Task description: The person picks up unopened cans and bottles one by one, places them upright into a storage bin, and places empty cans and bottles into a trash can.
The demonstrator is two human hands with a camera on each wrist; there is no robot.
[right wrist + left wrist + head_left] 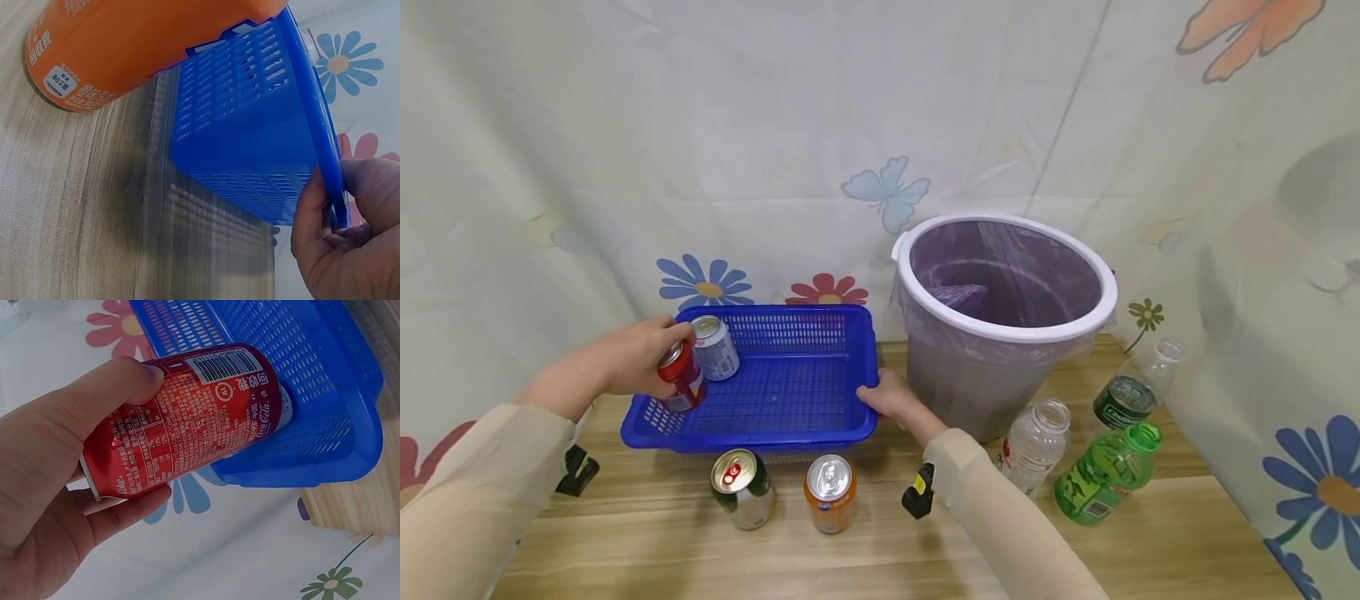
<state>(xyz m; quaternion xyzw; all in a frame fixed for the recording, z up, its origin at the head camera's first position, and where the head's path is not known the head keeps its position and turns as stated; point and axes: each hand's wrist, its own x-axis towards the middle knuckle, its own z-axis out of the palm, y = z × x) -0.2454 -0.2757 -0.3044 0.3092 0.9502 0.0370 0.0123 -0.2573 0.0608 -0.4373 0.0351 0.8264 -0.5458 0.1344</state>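
My left hand (638, 357) grips a red Coca-Cola can (187, 419) round its upper part, thumb on one side and fingers on the other. In the head view that can is at the left end of the blue plastic basket (775, 437), beside a silver-white can (716, 350) inside it. My right hand (893, 395) pinches the basket's right rim, thumb and fingers on either side of it, as the right wrist view shows. In front of the basket stand a green-and-gold can (747, 492) and an orange can (831, 496), both upright on the wooden table.
A grey bin (955, 392) with a white rim and clear purplish liner stands right of the basket. Near it are a clear bottle (1036, 442), a green bottle (1105, 477) and a clear bottle with a dark green label (1131, 398). A flower-printed curtain (775, 150) hangs behind.
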